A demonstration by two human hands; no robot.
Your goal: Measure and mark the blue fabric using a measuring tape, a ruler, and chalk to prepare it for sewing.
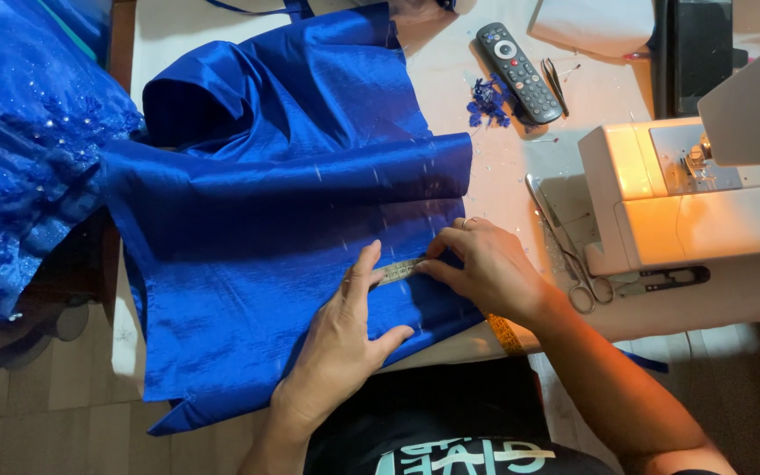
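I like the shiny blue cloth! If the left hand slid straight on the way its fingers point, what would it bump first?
Probably the measuring tape at the left hand's fingertips, then the right hand pinching it.

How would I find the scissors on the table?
Start at the cream sewing machine on the right of the table. Just left of its base lie silver scissors, blades pointing away. Unlike the small black snips beside them, they are long and all metal.

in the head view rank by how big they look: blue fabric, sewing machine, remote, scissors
1. blue fabric, by far the largest.
2. sewing machine.
3 and 4. scissors and remote: similar in length, too close to rank; the remote lies farther from the camera.
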